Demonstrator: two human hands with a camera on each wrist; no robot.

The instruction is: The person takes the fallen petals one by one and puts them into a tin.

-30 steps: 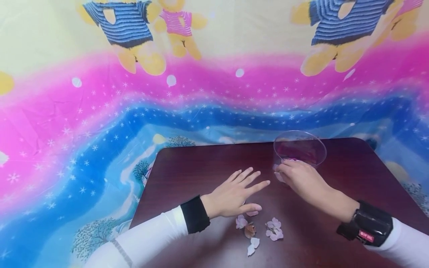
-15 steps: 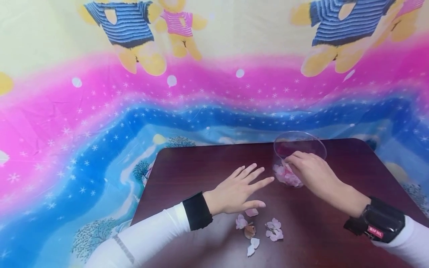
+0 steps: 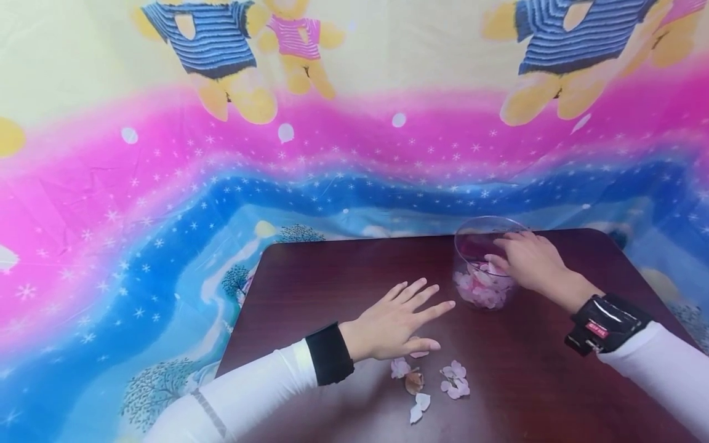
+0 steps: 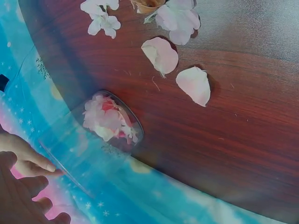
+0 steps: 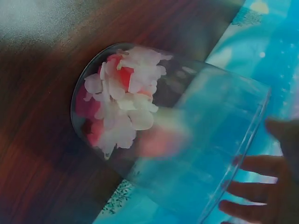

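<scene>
A clear plastic tub (image 3: pixel 464 264) stands near the table's far right, its bottom filled with pink, white and red petals (image 3: pixel 483 286). At its rim is my right hand (image 3: pixel 534 261); in the right wrist view its fingers are spread and a blurred pink and white petal (image 5: pixel 163 135) is in mid-air inside the tub. My left hand (image 3: pixel 388 323) is spread flat over the table, left of the tub, holding nothing. Near its thumb lie a pale pink flower (image 3: pixel 400 368), a brown curled piece (image 3: pixel 413 382) and white petals (image 3: pixel 421 406). A pink flower cluster (image 3: pixel 455 380) lies to their right.
The dark red-brown wooden table (image 3: pixel 332 277) has rounded far corners. Behind it hangs a patterned cloth (image 3: pixel 343 141) with bears and snowflakes. In the left wrist view, loose petals (image 4: pixel 194 86) lie on the tabletop.
My right hand has risen from inside the tub and shifted right to its rim, its fingers opening and letting a petal go. The left hand has stayed spread, drifting slightly right.
</scene>
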